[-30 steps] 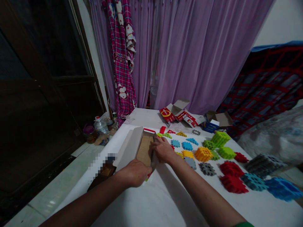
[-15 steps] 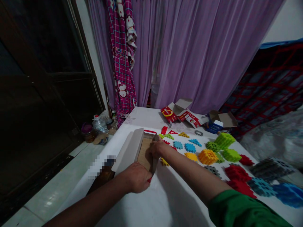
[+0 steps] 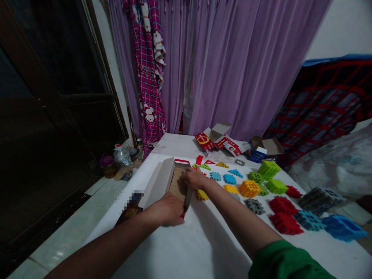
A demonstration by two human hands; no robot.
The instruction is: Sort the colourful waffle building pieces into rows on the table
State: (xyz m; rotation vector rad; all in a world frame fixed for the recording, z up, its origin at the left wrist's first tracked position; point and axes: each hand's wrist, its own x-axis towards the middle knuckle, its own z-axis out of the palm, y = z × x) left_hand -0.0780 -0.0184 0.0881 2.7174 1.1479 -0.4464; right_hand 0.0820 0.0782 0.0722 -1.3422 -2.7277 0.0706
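An open cardboard box [image 3: 171, 182] lies on the white-covered table [image 3: 186, 248], with a white inner flap raised on its left and a brown inside. My left hand [image 3: 167, 210] grips its near edge. My right hand [image 3: 194, 179] lies across the box's far side, fingers over the inside. A red piece [image 3: 183, 214] pokes out below the box's near corner. Just right of the box sits a yellow waffle block [image 3: 201, 195]. Rows of coloured interlocking waffle blocks [image 3: 249, 188] spread across the table, some in stacks.
Opened red-printed cartons [image 3: 209, 140] and a blue-and-white box [image 3: 258, 155] lie at the table's far end. A plastic bottle [image 3: 122, 156] and a jar [image 3: 107, 166] stand on the floor beyond the left edge. A purple curtain [image 3: 232, 66] hangs behind.
My hands stay at the box with only slight shifts. The view has turned a little, and my green sleeve shows more at the lower right than a second ago.
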